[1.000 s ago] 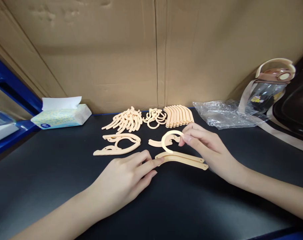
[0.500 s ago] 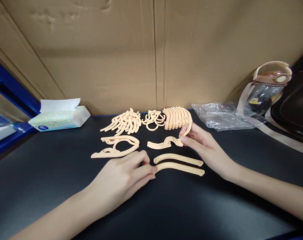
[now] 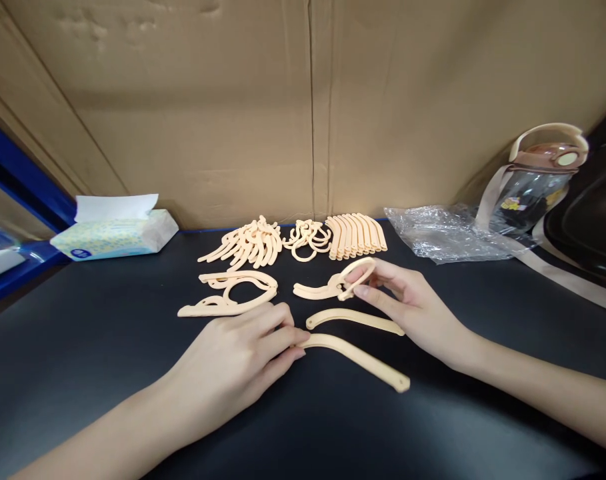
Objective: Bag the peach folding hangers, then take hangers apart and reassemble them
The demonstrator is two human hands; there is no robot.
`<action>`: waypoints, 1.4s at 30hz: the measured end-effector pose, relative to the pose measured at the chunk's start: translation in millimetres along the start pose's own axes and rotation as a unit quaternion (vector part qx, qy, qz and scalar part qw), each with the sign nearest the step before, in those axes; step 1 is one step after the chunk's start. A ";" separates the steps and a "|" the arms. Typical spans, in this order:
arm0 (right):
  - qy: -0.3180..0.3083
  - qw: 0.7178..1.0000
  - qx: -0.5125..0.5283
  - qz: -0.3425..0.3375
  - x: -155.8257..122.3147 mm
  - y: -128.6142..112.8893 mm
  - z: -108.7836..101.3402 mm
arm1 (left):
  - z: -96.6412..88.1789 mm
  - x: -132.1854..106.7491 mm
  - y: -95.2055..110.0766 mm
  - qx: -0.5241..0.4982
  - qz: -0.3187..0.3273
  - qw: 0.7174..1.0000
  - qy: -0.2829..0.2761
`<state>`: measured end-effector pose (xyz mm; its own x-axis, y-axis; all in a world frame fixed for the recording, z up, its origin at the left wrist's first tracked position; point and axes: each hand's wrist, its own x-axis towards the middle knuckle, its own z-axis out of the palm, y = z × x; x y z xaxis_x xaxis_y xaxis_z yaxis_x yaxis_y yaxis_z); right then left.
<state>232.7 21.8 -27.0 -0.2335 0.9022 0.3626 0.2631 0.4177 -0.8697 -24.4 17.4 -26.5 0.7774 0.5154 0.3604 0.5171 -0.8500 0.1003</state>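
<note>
My left hand (image 3: 247, 353) is closed in a pinch on the left end of a long, curved, cream hanger arm (image 3: 363, 361). The arm slants down to the right over the black tabletop. In the fingers of my right hand (image 3: 407, 300) is a cream hanger hook (image 3: 370, 269), tilted sideways. Its lower end hangs over a short curved hanger piece (image 3: 315, 292); whether they touch, I cannot tell. A second long arm (image 3: 350, 317) lies between the hands, its right end by my right hand. Beyond my left hand rests a folded cream hanger (image 3: 237, 310).
At the back lie a pile of short curved pieces (image 3: 257, 243), a heap of hooks (image 3: 304, 252) and a row of long arms (image 3: 355, 237). A tissue pack (image 3: 115, 237) stands left; clear plastic wrap (image 3: 443, 233) and a strapped bottle (image 3: 527, 193) are right.
The left-held hanger arm has swung so its right end points lower, toward me. My right hand has turned the hook and shifted it slightly left and down.
</note>
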 end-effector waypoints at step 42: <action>-0.033 0.992 0.088 0.084 1.8 -1.1 -3.8 | -16.0 5.2 8.1 -0.038 -0.038 0.999 0.008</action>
<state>235.5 23.3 -24.1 -0.2621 0.9462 0.1900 0.1366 0.2313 -0.9633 -21.9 11.5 -9.0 0.7308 0.5775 0.3638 0.5452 -0.8146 0.1981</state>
